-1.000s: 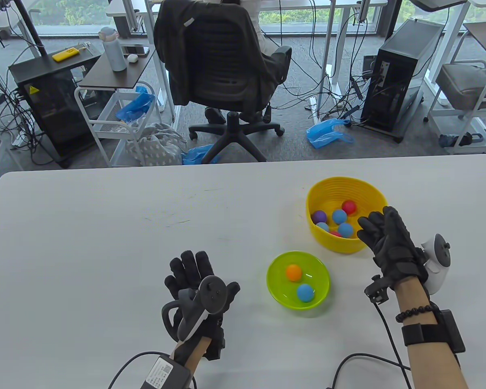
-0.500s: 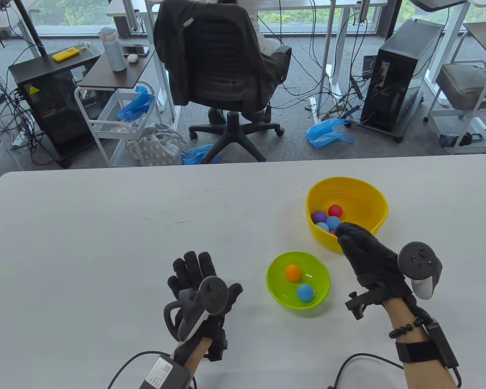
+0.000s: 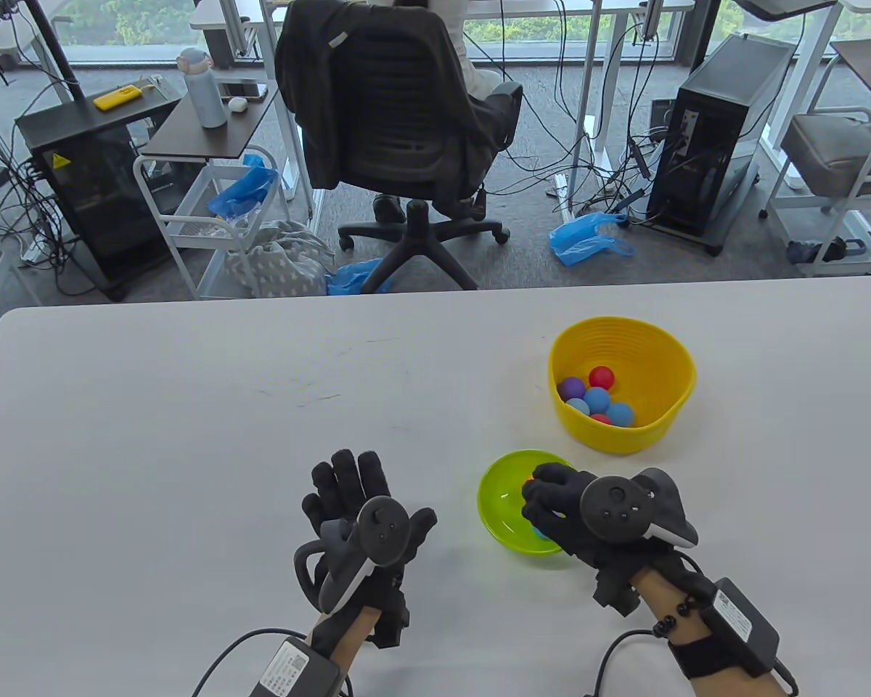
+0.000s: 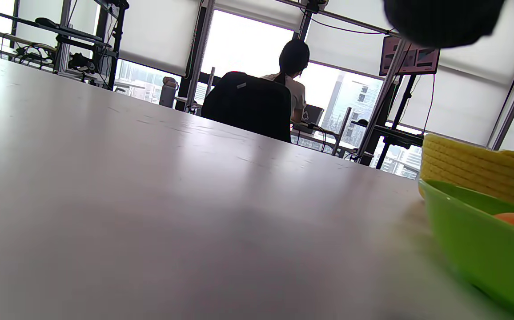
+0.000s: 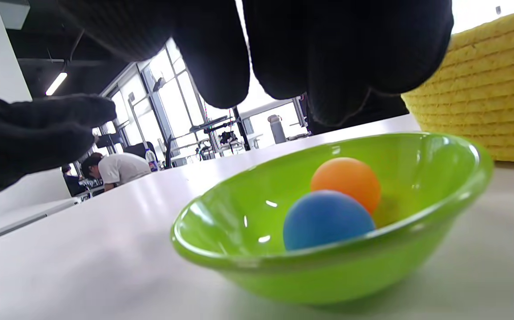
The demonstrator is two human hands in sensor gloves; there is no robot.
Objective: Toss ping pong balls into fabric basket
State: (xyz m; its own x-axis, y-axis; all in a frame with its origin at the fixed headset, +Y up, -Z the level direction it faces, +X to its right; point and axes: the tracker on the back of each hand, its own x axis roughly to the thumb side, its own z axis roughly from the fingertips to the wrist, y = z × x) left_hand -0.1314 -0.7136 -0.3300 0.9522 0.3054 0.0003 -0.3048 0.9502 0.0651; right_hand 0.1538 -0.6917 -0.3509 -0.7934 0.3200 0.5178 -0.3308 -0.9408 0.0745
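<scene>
A yellow fabric basket [image 3: 664, 417] stands on the table at the right and holds several blue, red and purple balls [image 3: 596, 399]. In front of it a green bowl [image 3: 497, 504] holds an orange ball [image 5: 345, 181] and a blue ball [image 5: 326, 220]. My right hand [image 3: 551, 501] hovers over the bowl with fingers curved down and apart, holding nothing; the right wrist view shows the fingertips [image 5: 279, 58] above the balls. My left hand [image 3: 352, 494] rests flat on the table left of the bowl, empty.
The white table [image 3: 189, 435] spreads wide to the left and back. Its far edge borders an office floor with a black chair [image 3: 399, 131], a cart and cables. Glove cables trail off the table's front edge.
My right hand has drawn back from the yellow basket and turned palm down over the green bowl. The balls in the basket have shifted and settled. My left hand has stayed put.
</scene>
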